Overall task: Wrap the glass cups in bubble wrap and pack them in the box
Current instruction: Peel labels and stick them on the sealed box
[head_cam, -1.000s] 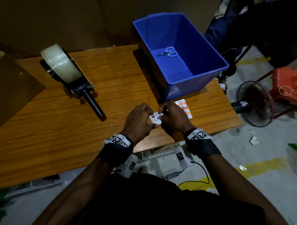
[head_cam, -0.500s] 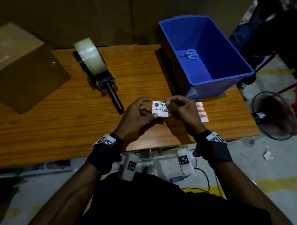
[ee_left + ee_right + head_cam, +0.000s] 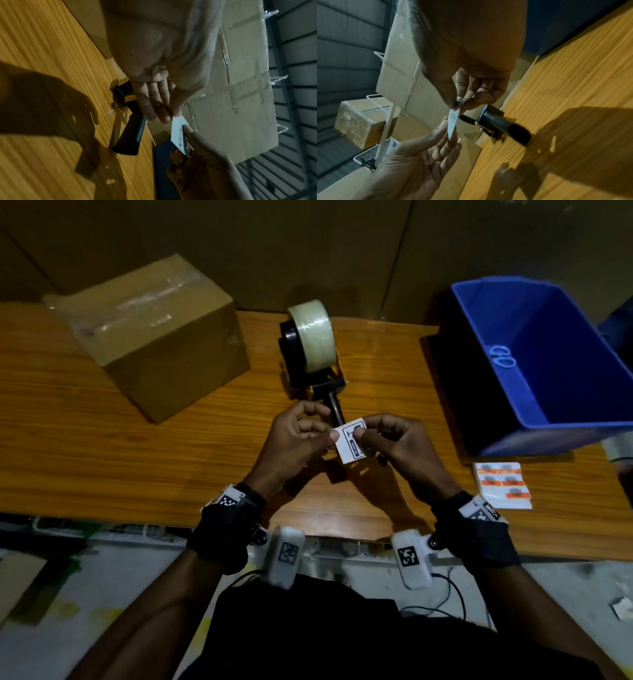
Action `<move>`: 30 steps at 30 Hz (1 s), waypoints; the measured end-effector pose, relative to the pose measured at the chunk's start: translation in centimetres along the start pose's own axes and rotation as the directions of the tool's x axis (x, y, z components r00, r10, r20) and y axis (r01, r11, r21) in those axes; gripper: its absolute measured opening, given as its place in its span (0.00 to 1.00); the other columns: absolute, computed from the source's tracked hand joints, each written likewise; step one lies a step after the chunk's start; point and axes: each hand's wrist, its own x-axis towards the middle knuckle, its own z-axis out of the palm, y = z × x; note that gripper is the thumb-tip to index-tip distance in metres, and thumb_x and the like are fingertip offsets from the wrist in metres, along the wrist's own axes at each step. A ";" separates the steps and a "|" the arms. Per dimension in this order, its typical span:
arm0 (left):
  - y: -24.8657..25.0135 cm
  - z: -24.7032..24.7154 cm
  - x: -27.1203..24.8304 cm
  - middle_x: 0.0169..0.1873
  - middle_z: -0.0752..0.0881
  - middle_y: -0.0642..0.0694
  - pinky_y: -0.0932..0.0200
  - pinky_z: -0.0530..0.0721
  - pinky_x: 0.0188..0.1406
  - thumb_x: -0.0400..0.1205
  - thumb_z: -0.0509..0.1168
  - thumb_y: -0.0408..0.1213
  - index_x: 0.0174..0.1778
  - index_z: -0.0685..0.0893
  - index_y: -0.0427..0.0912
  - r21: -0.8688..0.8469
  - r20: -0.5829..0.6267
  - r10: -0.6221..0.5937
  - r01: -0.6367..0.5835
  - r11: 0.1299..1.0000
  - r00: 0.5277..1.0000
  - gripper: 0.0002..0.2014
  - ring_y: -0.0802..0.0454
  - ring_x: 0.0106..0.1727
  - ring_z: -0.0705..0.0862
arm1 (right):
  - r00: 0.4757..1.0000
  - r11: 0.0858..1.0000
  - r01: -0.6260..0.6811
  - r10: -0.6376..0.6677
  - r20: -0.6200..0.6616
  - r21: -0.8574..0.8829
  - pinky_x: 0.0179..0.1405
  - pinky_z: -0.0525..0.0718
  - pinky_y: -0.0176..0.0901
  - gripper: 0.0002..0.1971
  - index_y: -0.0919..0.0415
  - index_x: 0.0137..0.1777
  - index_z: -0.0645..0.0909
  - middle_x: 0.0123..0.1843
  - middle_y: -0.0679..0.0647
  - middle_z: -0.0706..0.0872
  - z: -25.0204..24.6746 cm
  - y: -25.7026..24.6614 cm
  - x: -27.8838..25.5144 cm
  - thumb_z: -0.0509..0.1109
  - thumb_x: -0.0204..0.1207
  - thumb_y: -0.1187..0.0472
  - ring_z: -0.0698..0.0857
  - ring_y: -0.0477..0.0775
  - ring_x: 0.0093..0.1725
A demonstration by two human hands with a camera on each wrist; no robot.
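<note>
box [image 3: 150,337] left of tape dispenser [image 3: 310,347], bin [image 3: 534,364] right.

Table [image 3: 102,446]: orange-brown wood grain, streaked.
Box [image 3: 154,337]: plain tan cardboard, clear glossy tape strip on top.
Tape roll [image 3: 311,337]: pale cream, on black dispenser [image 3: 337,409].
Bin [image 3: 548,364]: solid blue; scissors [image 3: 501,356] inside, blue handles.
Label [image 3: 352,445]: white, black print.
Sticker sheet [image 3: 501,484]: white with orange patches.
Wrist bands [image 3: 226,529]: black, black-white square markers.

Sticker [image 3: 351,444] now turned upright
</note>
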 end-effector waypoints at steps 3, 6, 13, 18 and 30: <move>0.3 -2.0 0.2 0.40 0.91 0.42 0.58 0.89 0.39 0.80 0.72 0.25 0.58 0.79 0.39 -0.036 -0.018 0.011 -0.012 0.999 1.000 0.14 0.51 0.41 0.92 | 1.000 0.999 0.006 -0.006 0.014 0.032 0.26 0.77 0.32 0.04 0.61 0.51 0.88 0.36 0.48 0.92 2.0 -0.8 0.8 0.74 0.80 0.63 0.85 0.41 0.32; 0.7 -3.6 0.3 0.38 0.91 0.44 0.59 0.88 0.37 0.81 0.72 0.24 0.57 0.79 0.39 -0.091 -0.066 0.015 -0.021 0.996 0.998 0.13 0.51 0.41 0.92 | 0.998 0.995 -0.003 -0.004 0.069 0.097 0.26 0.78 0.32 0.03 0.65 0.51 0.87 0.35 0.51 0.92 3.5 -1.3 1.4 0.73 0.80 0.67 0.85 0.43 0.30; 1.4 -5.6 0.8 0.41 0.90 0.42 0.55 0.89 0.40 0.79 0.73 0.23 0.61 0.82 0.37 -0.052 0.055 0.017 -0.014 0.999 0.998 0.16 0.52 0.40 0.90 | 0.998 0.988 0.060 -0.059 -0.008 0.145 0.28 0.84 0.36 0.06 0.61 0.54 0.87 0.39 0.50 0.93 4.7 -2.6 3.0 0.74 0.79 0.65 0.91 0.48 0.37; 1.6 -4.5 1.2 0.41 0.91 0.42 0.62 0.87 0.40 0.79 0.73 0.23 0.50 0.88 0.36 -0.007 0.052 0.022 -0.021 1.000 0.998 0.07 0.54 0.40 0.91 | 0.984 0.979 0.177 -0.176 -0.019 0.100 0.31 0.81 0.32 0.07 0.68 0.52 0.85 0.39 0.51 0.91 3.7 -3.1 5.0 0.76 0.77 0.68 0.88 0.43 0.37; 1.8 -0.8 1.7 0.42 0.94 0.46 0.55 0.90 0.44 0.83 0.71 0.29 0.52 0.89 0.42 -0.068 -0.127 0.013 -0.022 0.997 0.992 0.06 0.49 0.46 0.93 | 0.856 0.730 0.493 -0.505 0.114 -0.474 0.63 0.62 0.25 0.09 0.53 0.54 0.91 0.62 0.51 0.84 0.6 -1.5 7.0 0.76 0.76 0.53 0.76 0.59 0.67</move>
